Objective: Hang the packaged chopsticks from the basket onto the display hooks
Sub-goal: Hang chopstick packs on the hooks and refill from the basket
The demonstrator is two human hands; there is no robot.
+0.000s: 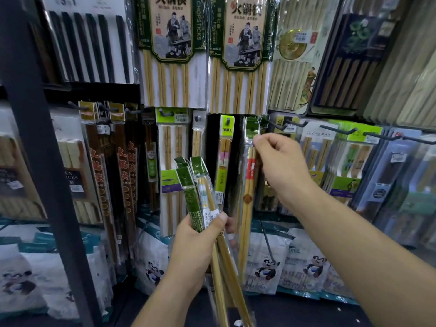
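The right hand (pixel 280 171) pinches one pack (pixel 247 197) at its film top, near the hook (pixel 276 125); it seems light, stiff and slippery. The left hand (pixel 200 237) grips the bundle (pixel 200 185).

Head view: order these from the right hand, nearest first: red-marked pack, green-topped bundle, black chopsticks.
1. The red-marked pack, pinched in the right hand itself.
2. The green-topped bundle, lower left, gripped by the left hand.
3. The black chopsticks, hanging top left.
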